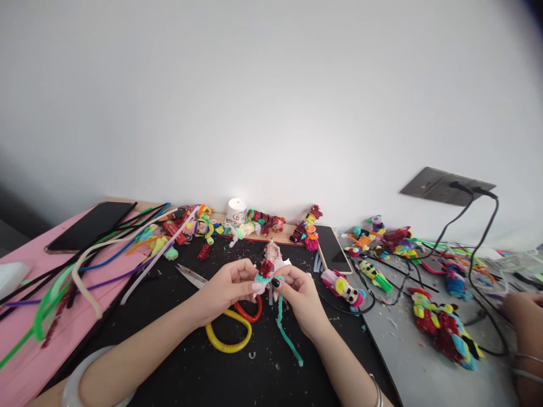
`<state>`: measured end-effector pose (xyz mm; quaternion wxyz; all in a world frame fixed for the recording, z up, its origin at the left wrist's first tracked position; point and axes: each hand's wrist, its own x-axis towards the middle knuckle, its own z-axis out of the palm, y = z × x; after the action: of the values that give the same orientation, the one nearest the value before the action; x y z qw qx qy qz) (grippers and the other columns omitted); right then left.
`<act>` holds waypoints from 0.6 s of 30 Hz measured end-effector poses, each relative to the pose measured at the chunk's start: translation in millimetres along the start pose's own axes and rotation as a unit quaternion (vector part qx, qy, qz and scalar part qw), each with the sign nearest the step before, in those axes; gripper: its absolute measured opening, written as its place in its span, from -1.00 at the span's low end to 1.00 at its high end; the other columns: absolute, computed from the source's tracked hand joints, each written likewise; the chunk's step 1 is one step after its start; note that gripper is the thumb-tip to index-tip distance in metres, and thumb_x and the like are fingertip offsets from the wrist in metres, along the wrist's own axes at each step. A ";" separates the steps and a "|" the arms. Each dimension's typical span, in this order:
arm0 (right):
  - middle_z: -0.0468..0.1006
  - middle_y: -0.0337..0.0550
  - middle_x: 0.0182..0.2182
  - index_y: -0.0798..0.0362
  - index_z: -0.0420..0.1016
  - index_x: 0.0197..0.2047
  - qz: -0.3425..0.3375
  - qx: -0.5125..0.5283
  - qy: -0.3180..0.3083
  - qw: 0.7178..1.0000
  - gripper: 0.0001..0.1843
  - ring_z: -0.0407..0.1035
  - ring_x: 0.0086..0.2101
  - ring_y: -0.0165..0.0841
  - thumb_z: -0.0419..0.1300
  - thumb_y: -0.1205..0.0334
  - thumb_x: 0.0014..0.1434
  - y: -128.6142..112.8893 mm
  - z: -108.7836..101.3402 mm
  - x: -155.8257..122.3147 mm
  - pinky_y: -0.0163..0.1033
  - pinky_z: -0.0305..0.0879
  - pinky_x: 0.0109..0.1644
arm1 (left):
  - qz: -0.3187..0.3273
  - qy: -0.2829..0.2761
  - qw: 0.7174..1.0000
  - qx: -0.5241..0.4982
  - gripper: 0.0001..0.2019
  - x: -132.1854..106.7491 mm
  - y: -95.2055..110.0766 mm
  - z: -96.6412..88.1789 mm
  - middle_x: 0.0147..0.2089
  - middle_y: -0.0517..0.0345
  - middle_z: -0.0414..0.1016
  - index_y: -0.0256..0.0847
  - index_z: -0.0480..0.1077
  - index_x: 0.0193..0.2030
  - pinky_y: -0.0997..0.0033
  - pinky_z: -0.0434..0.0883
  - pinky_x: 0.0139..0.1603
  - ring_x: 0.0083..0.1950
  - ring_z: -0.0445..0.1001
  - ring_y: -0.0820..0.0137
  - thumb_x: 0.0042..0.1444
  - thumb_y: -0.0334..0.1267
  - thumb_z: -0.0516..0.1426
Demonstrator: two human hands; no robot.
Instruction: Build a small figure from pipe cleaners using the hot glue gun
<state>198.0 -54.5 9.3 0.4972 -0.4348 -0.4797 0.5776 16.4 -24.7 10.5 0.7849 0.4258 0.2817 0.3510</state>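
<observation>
A small fuzzy craft piece (267,268) is pinched between the fingertips of the left hand (231,286) and the right hand (298,286), its glittery dark-red part rising as a short, rounded bump above a turquoise band that wraps around its lower end. From the right-hand side of that band a loose turquoise strand (289,340) of the same plush, pipe-cleaner look drops toward the black table (169,362), first nearly straight down, then slanting off to the right and ending in a slightly thicker tip. Fingers hide the piece's underside.
</observation>
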 end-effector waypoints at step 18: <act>0.41 -0.31 -0.57 0.11 0.45 -0.39 0.023 0.038 -0.008 0.999 -0.81 0.16 -0.56 -0.53 0.34 0.20 0.01 1.8 -1.4 2.4 -0.41 -0.05 -0.51 | -0.022 -0.015 1.000 0.004 -0.78 -1.8 1.9 2.6 -0.39 0.25 0.45 -0.24 0.32 -0.33 0.54 0.35 -0.36 -0.44 0.36 0.58 -0.03 -0.29 0.29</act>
<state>198.8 -52.0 7.2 0.4964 -0.4216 -0.4512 0.6102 16.7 -26.6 13.7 0.7947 0.4279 0.2809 0.3262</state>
